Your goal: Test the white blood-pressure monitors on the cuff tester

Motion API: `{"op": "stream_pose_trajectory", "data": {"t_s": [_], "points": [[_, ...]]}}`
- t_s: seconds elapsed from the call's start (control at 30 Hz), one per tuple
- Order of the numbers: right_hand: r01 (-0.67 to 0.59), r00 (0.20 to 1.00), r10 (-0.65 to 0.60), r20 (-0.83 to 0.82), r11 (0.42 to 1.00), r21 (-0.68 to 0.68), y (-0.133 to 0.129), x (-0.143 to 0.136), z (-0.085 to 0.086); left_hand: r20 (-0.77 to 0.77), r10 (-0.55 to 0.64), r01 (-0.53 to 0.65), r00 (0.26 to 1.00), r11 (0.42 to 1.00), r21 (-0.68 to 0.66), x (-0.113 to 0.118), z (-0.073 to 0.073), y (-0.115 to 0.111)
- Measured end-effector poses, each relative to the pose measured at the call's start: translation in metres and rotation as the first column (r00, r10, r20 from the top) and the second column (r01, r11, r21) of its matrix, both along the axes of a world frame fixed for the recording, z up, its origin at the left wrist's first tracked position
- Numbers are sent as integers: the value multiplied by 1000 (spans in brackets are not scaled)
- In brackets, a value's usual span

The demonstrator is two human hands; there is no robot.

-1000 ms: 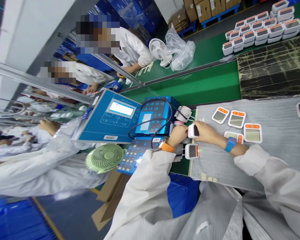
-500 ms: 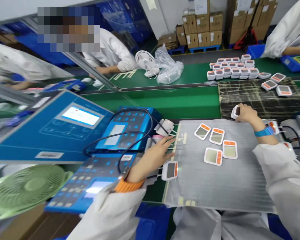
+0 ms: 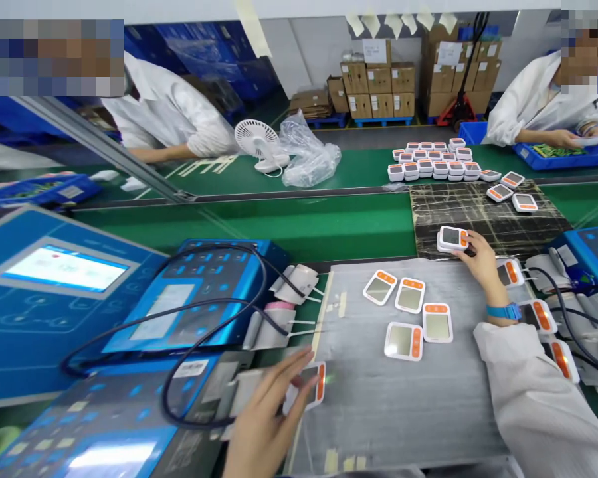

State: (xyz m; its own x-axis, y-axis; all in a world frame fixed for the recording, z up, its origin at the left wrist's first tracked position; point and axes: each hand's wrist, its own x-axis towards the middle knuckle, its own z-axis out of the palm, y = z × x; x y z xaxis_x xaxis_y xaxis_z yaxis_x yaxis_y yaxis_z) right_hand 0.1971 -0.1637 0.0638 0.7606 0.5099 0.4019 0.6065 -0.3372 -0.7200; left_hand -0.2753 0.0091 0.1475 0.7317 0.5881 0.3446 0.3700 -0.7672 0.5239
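Observation:
My right hand (image 3: pixel 480 260) pinches the right, orange-buttoned end of a small white display unit (image 3: pixel 451 235). That unit lies over another white one at the near edge of the black marbled board (image 3: pixel 493 218). At the mat's left edge, my left hand (image 3: pixel 274 415) hovers over a second display unit (image 3: pixel 320 385), its thumb and fingers apart around it; whether they touch is unclear. Part of this unit is hidden by the hand. Several similar units, including one display unit (image 3: pixel 409 295), lie face up on the grey mat (image 3: pixel 379 411) between my hands.
Blue test boxes with keypads (image 3: pixel 194 299) and black cables stand at left; wired fixtures holding display units (image 3: pixel 538 316) line the right. Across the green bench are rows of white units (image 3: pixel 438 170), a white fan (image 3: pixel 257 143), a plastic bag (image 3: pixel 311 159) and two co-workers in white.
My left hand has come down from the upper fixtures to the unit at the mat's left edge. My right hand's unit now shows its screen upward. The view has shifted.

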Motion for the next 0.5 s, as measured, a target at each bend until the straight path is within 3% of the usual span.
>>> {"op": "stream_pose_trajectory", "data": {"t_s": [0.1,0.2,0.33,0.5], "points": [[34,998,-35,46,999,31,1,0,-1,125,40,-38,991,999,-16,6,-12,-29],[21,997,-21,78,1000,8,3,4,1,154,43,-36,987,998,-47,23,-17,-45],[-37,998,40,-39,996,79,6,6,-7,221,-35,47,975,997,-53,58,-7,-49],[76,975,-30,-222,976,202,13,1,-23,281,-145,170,949,983,-67,106,1,-55]]}}
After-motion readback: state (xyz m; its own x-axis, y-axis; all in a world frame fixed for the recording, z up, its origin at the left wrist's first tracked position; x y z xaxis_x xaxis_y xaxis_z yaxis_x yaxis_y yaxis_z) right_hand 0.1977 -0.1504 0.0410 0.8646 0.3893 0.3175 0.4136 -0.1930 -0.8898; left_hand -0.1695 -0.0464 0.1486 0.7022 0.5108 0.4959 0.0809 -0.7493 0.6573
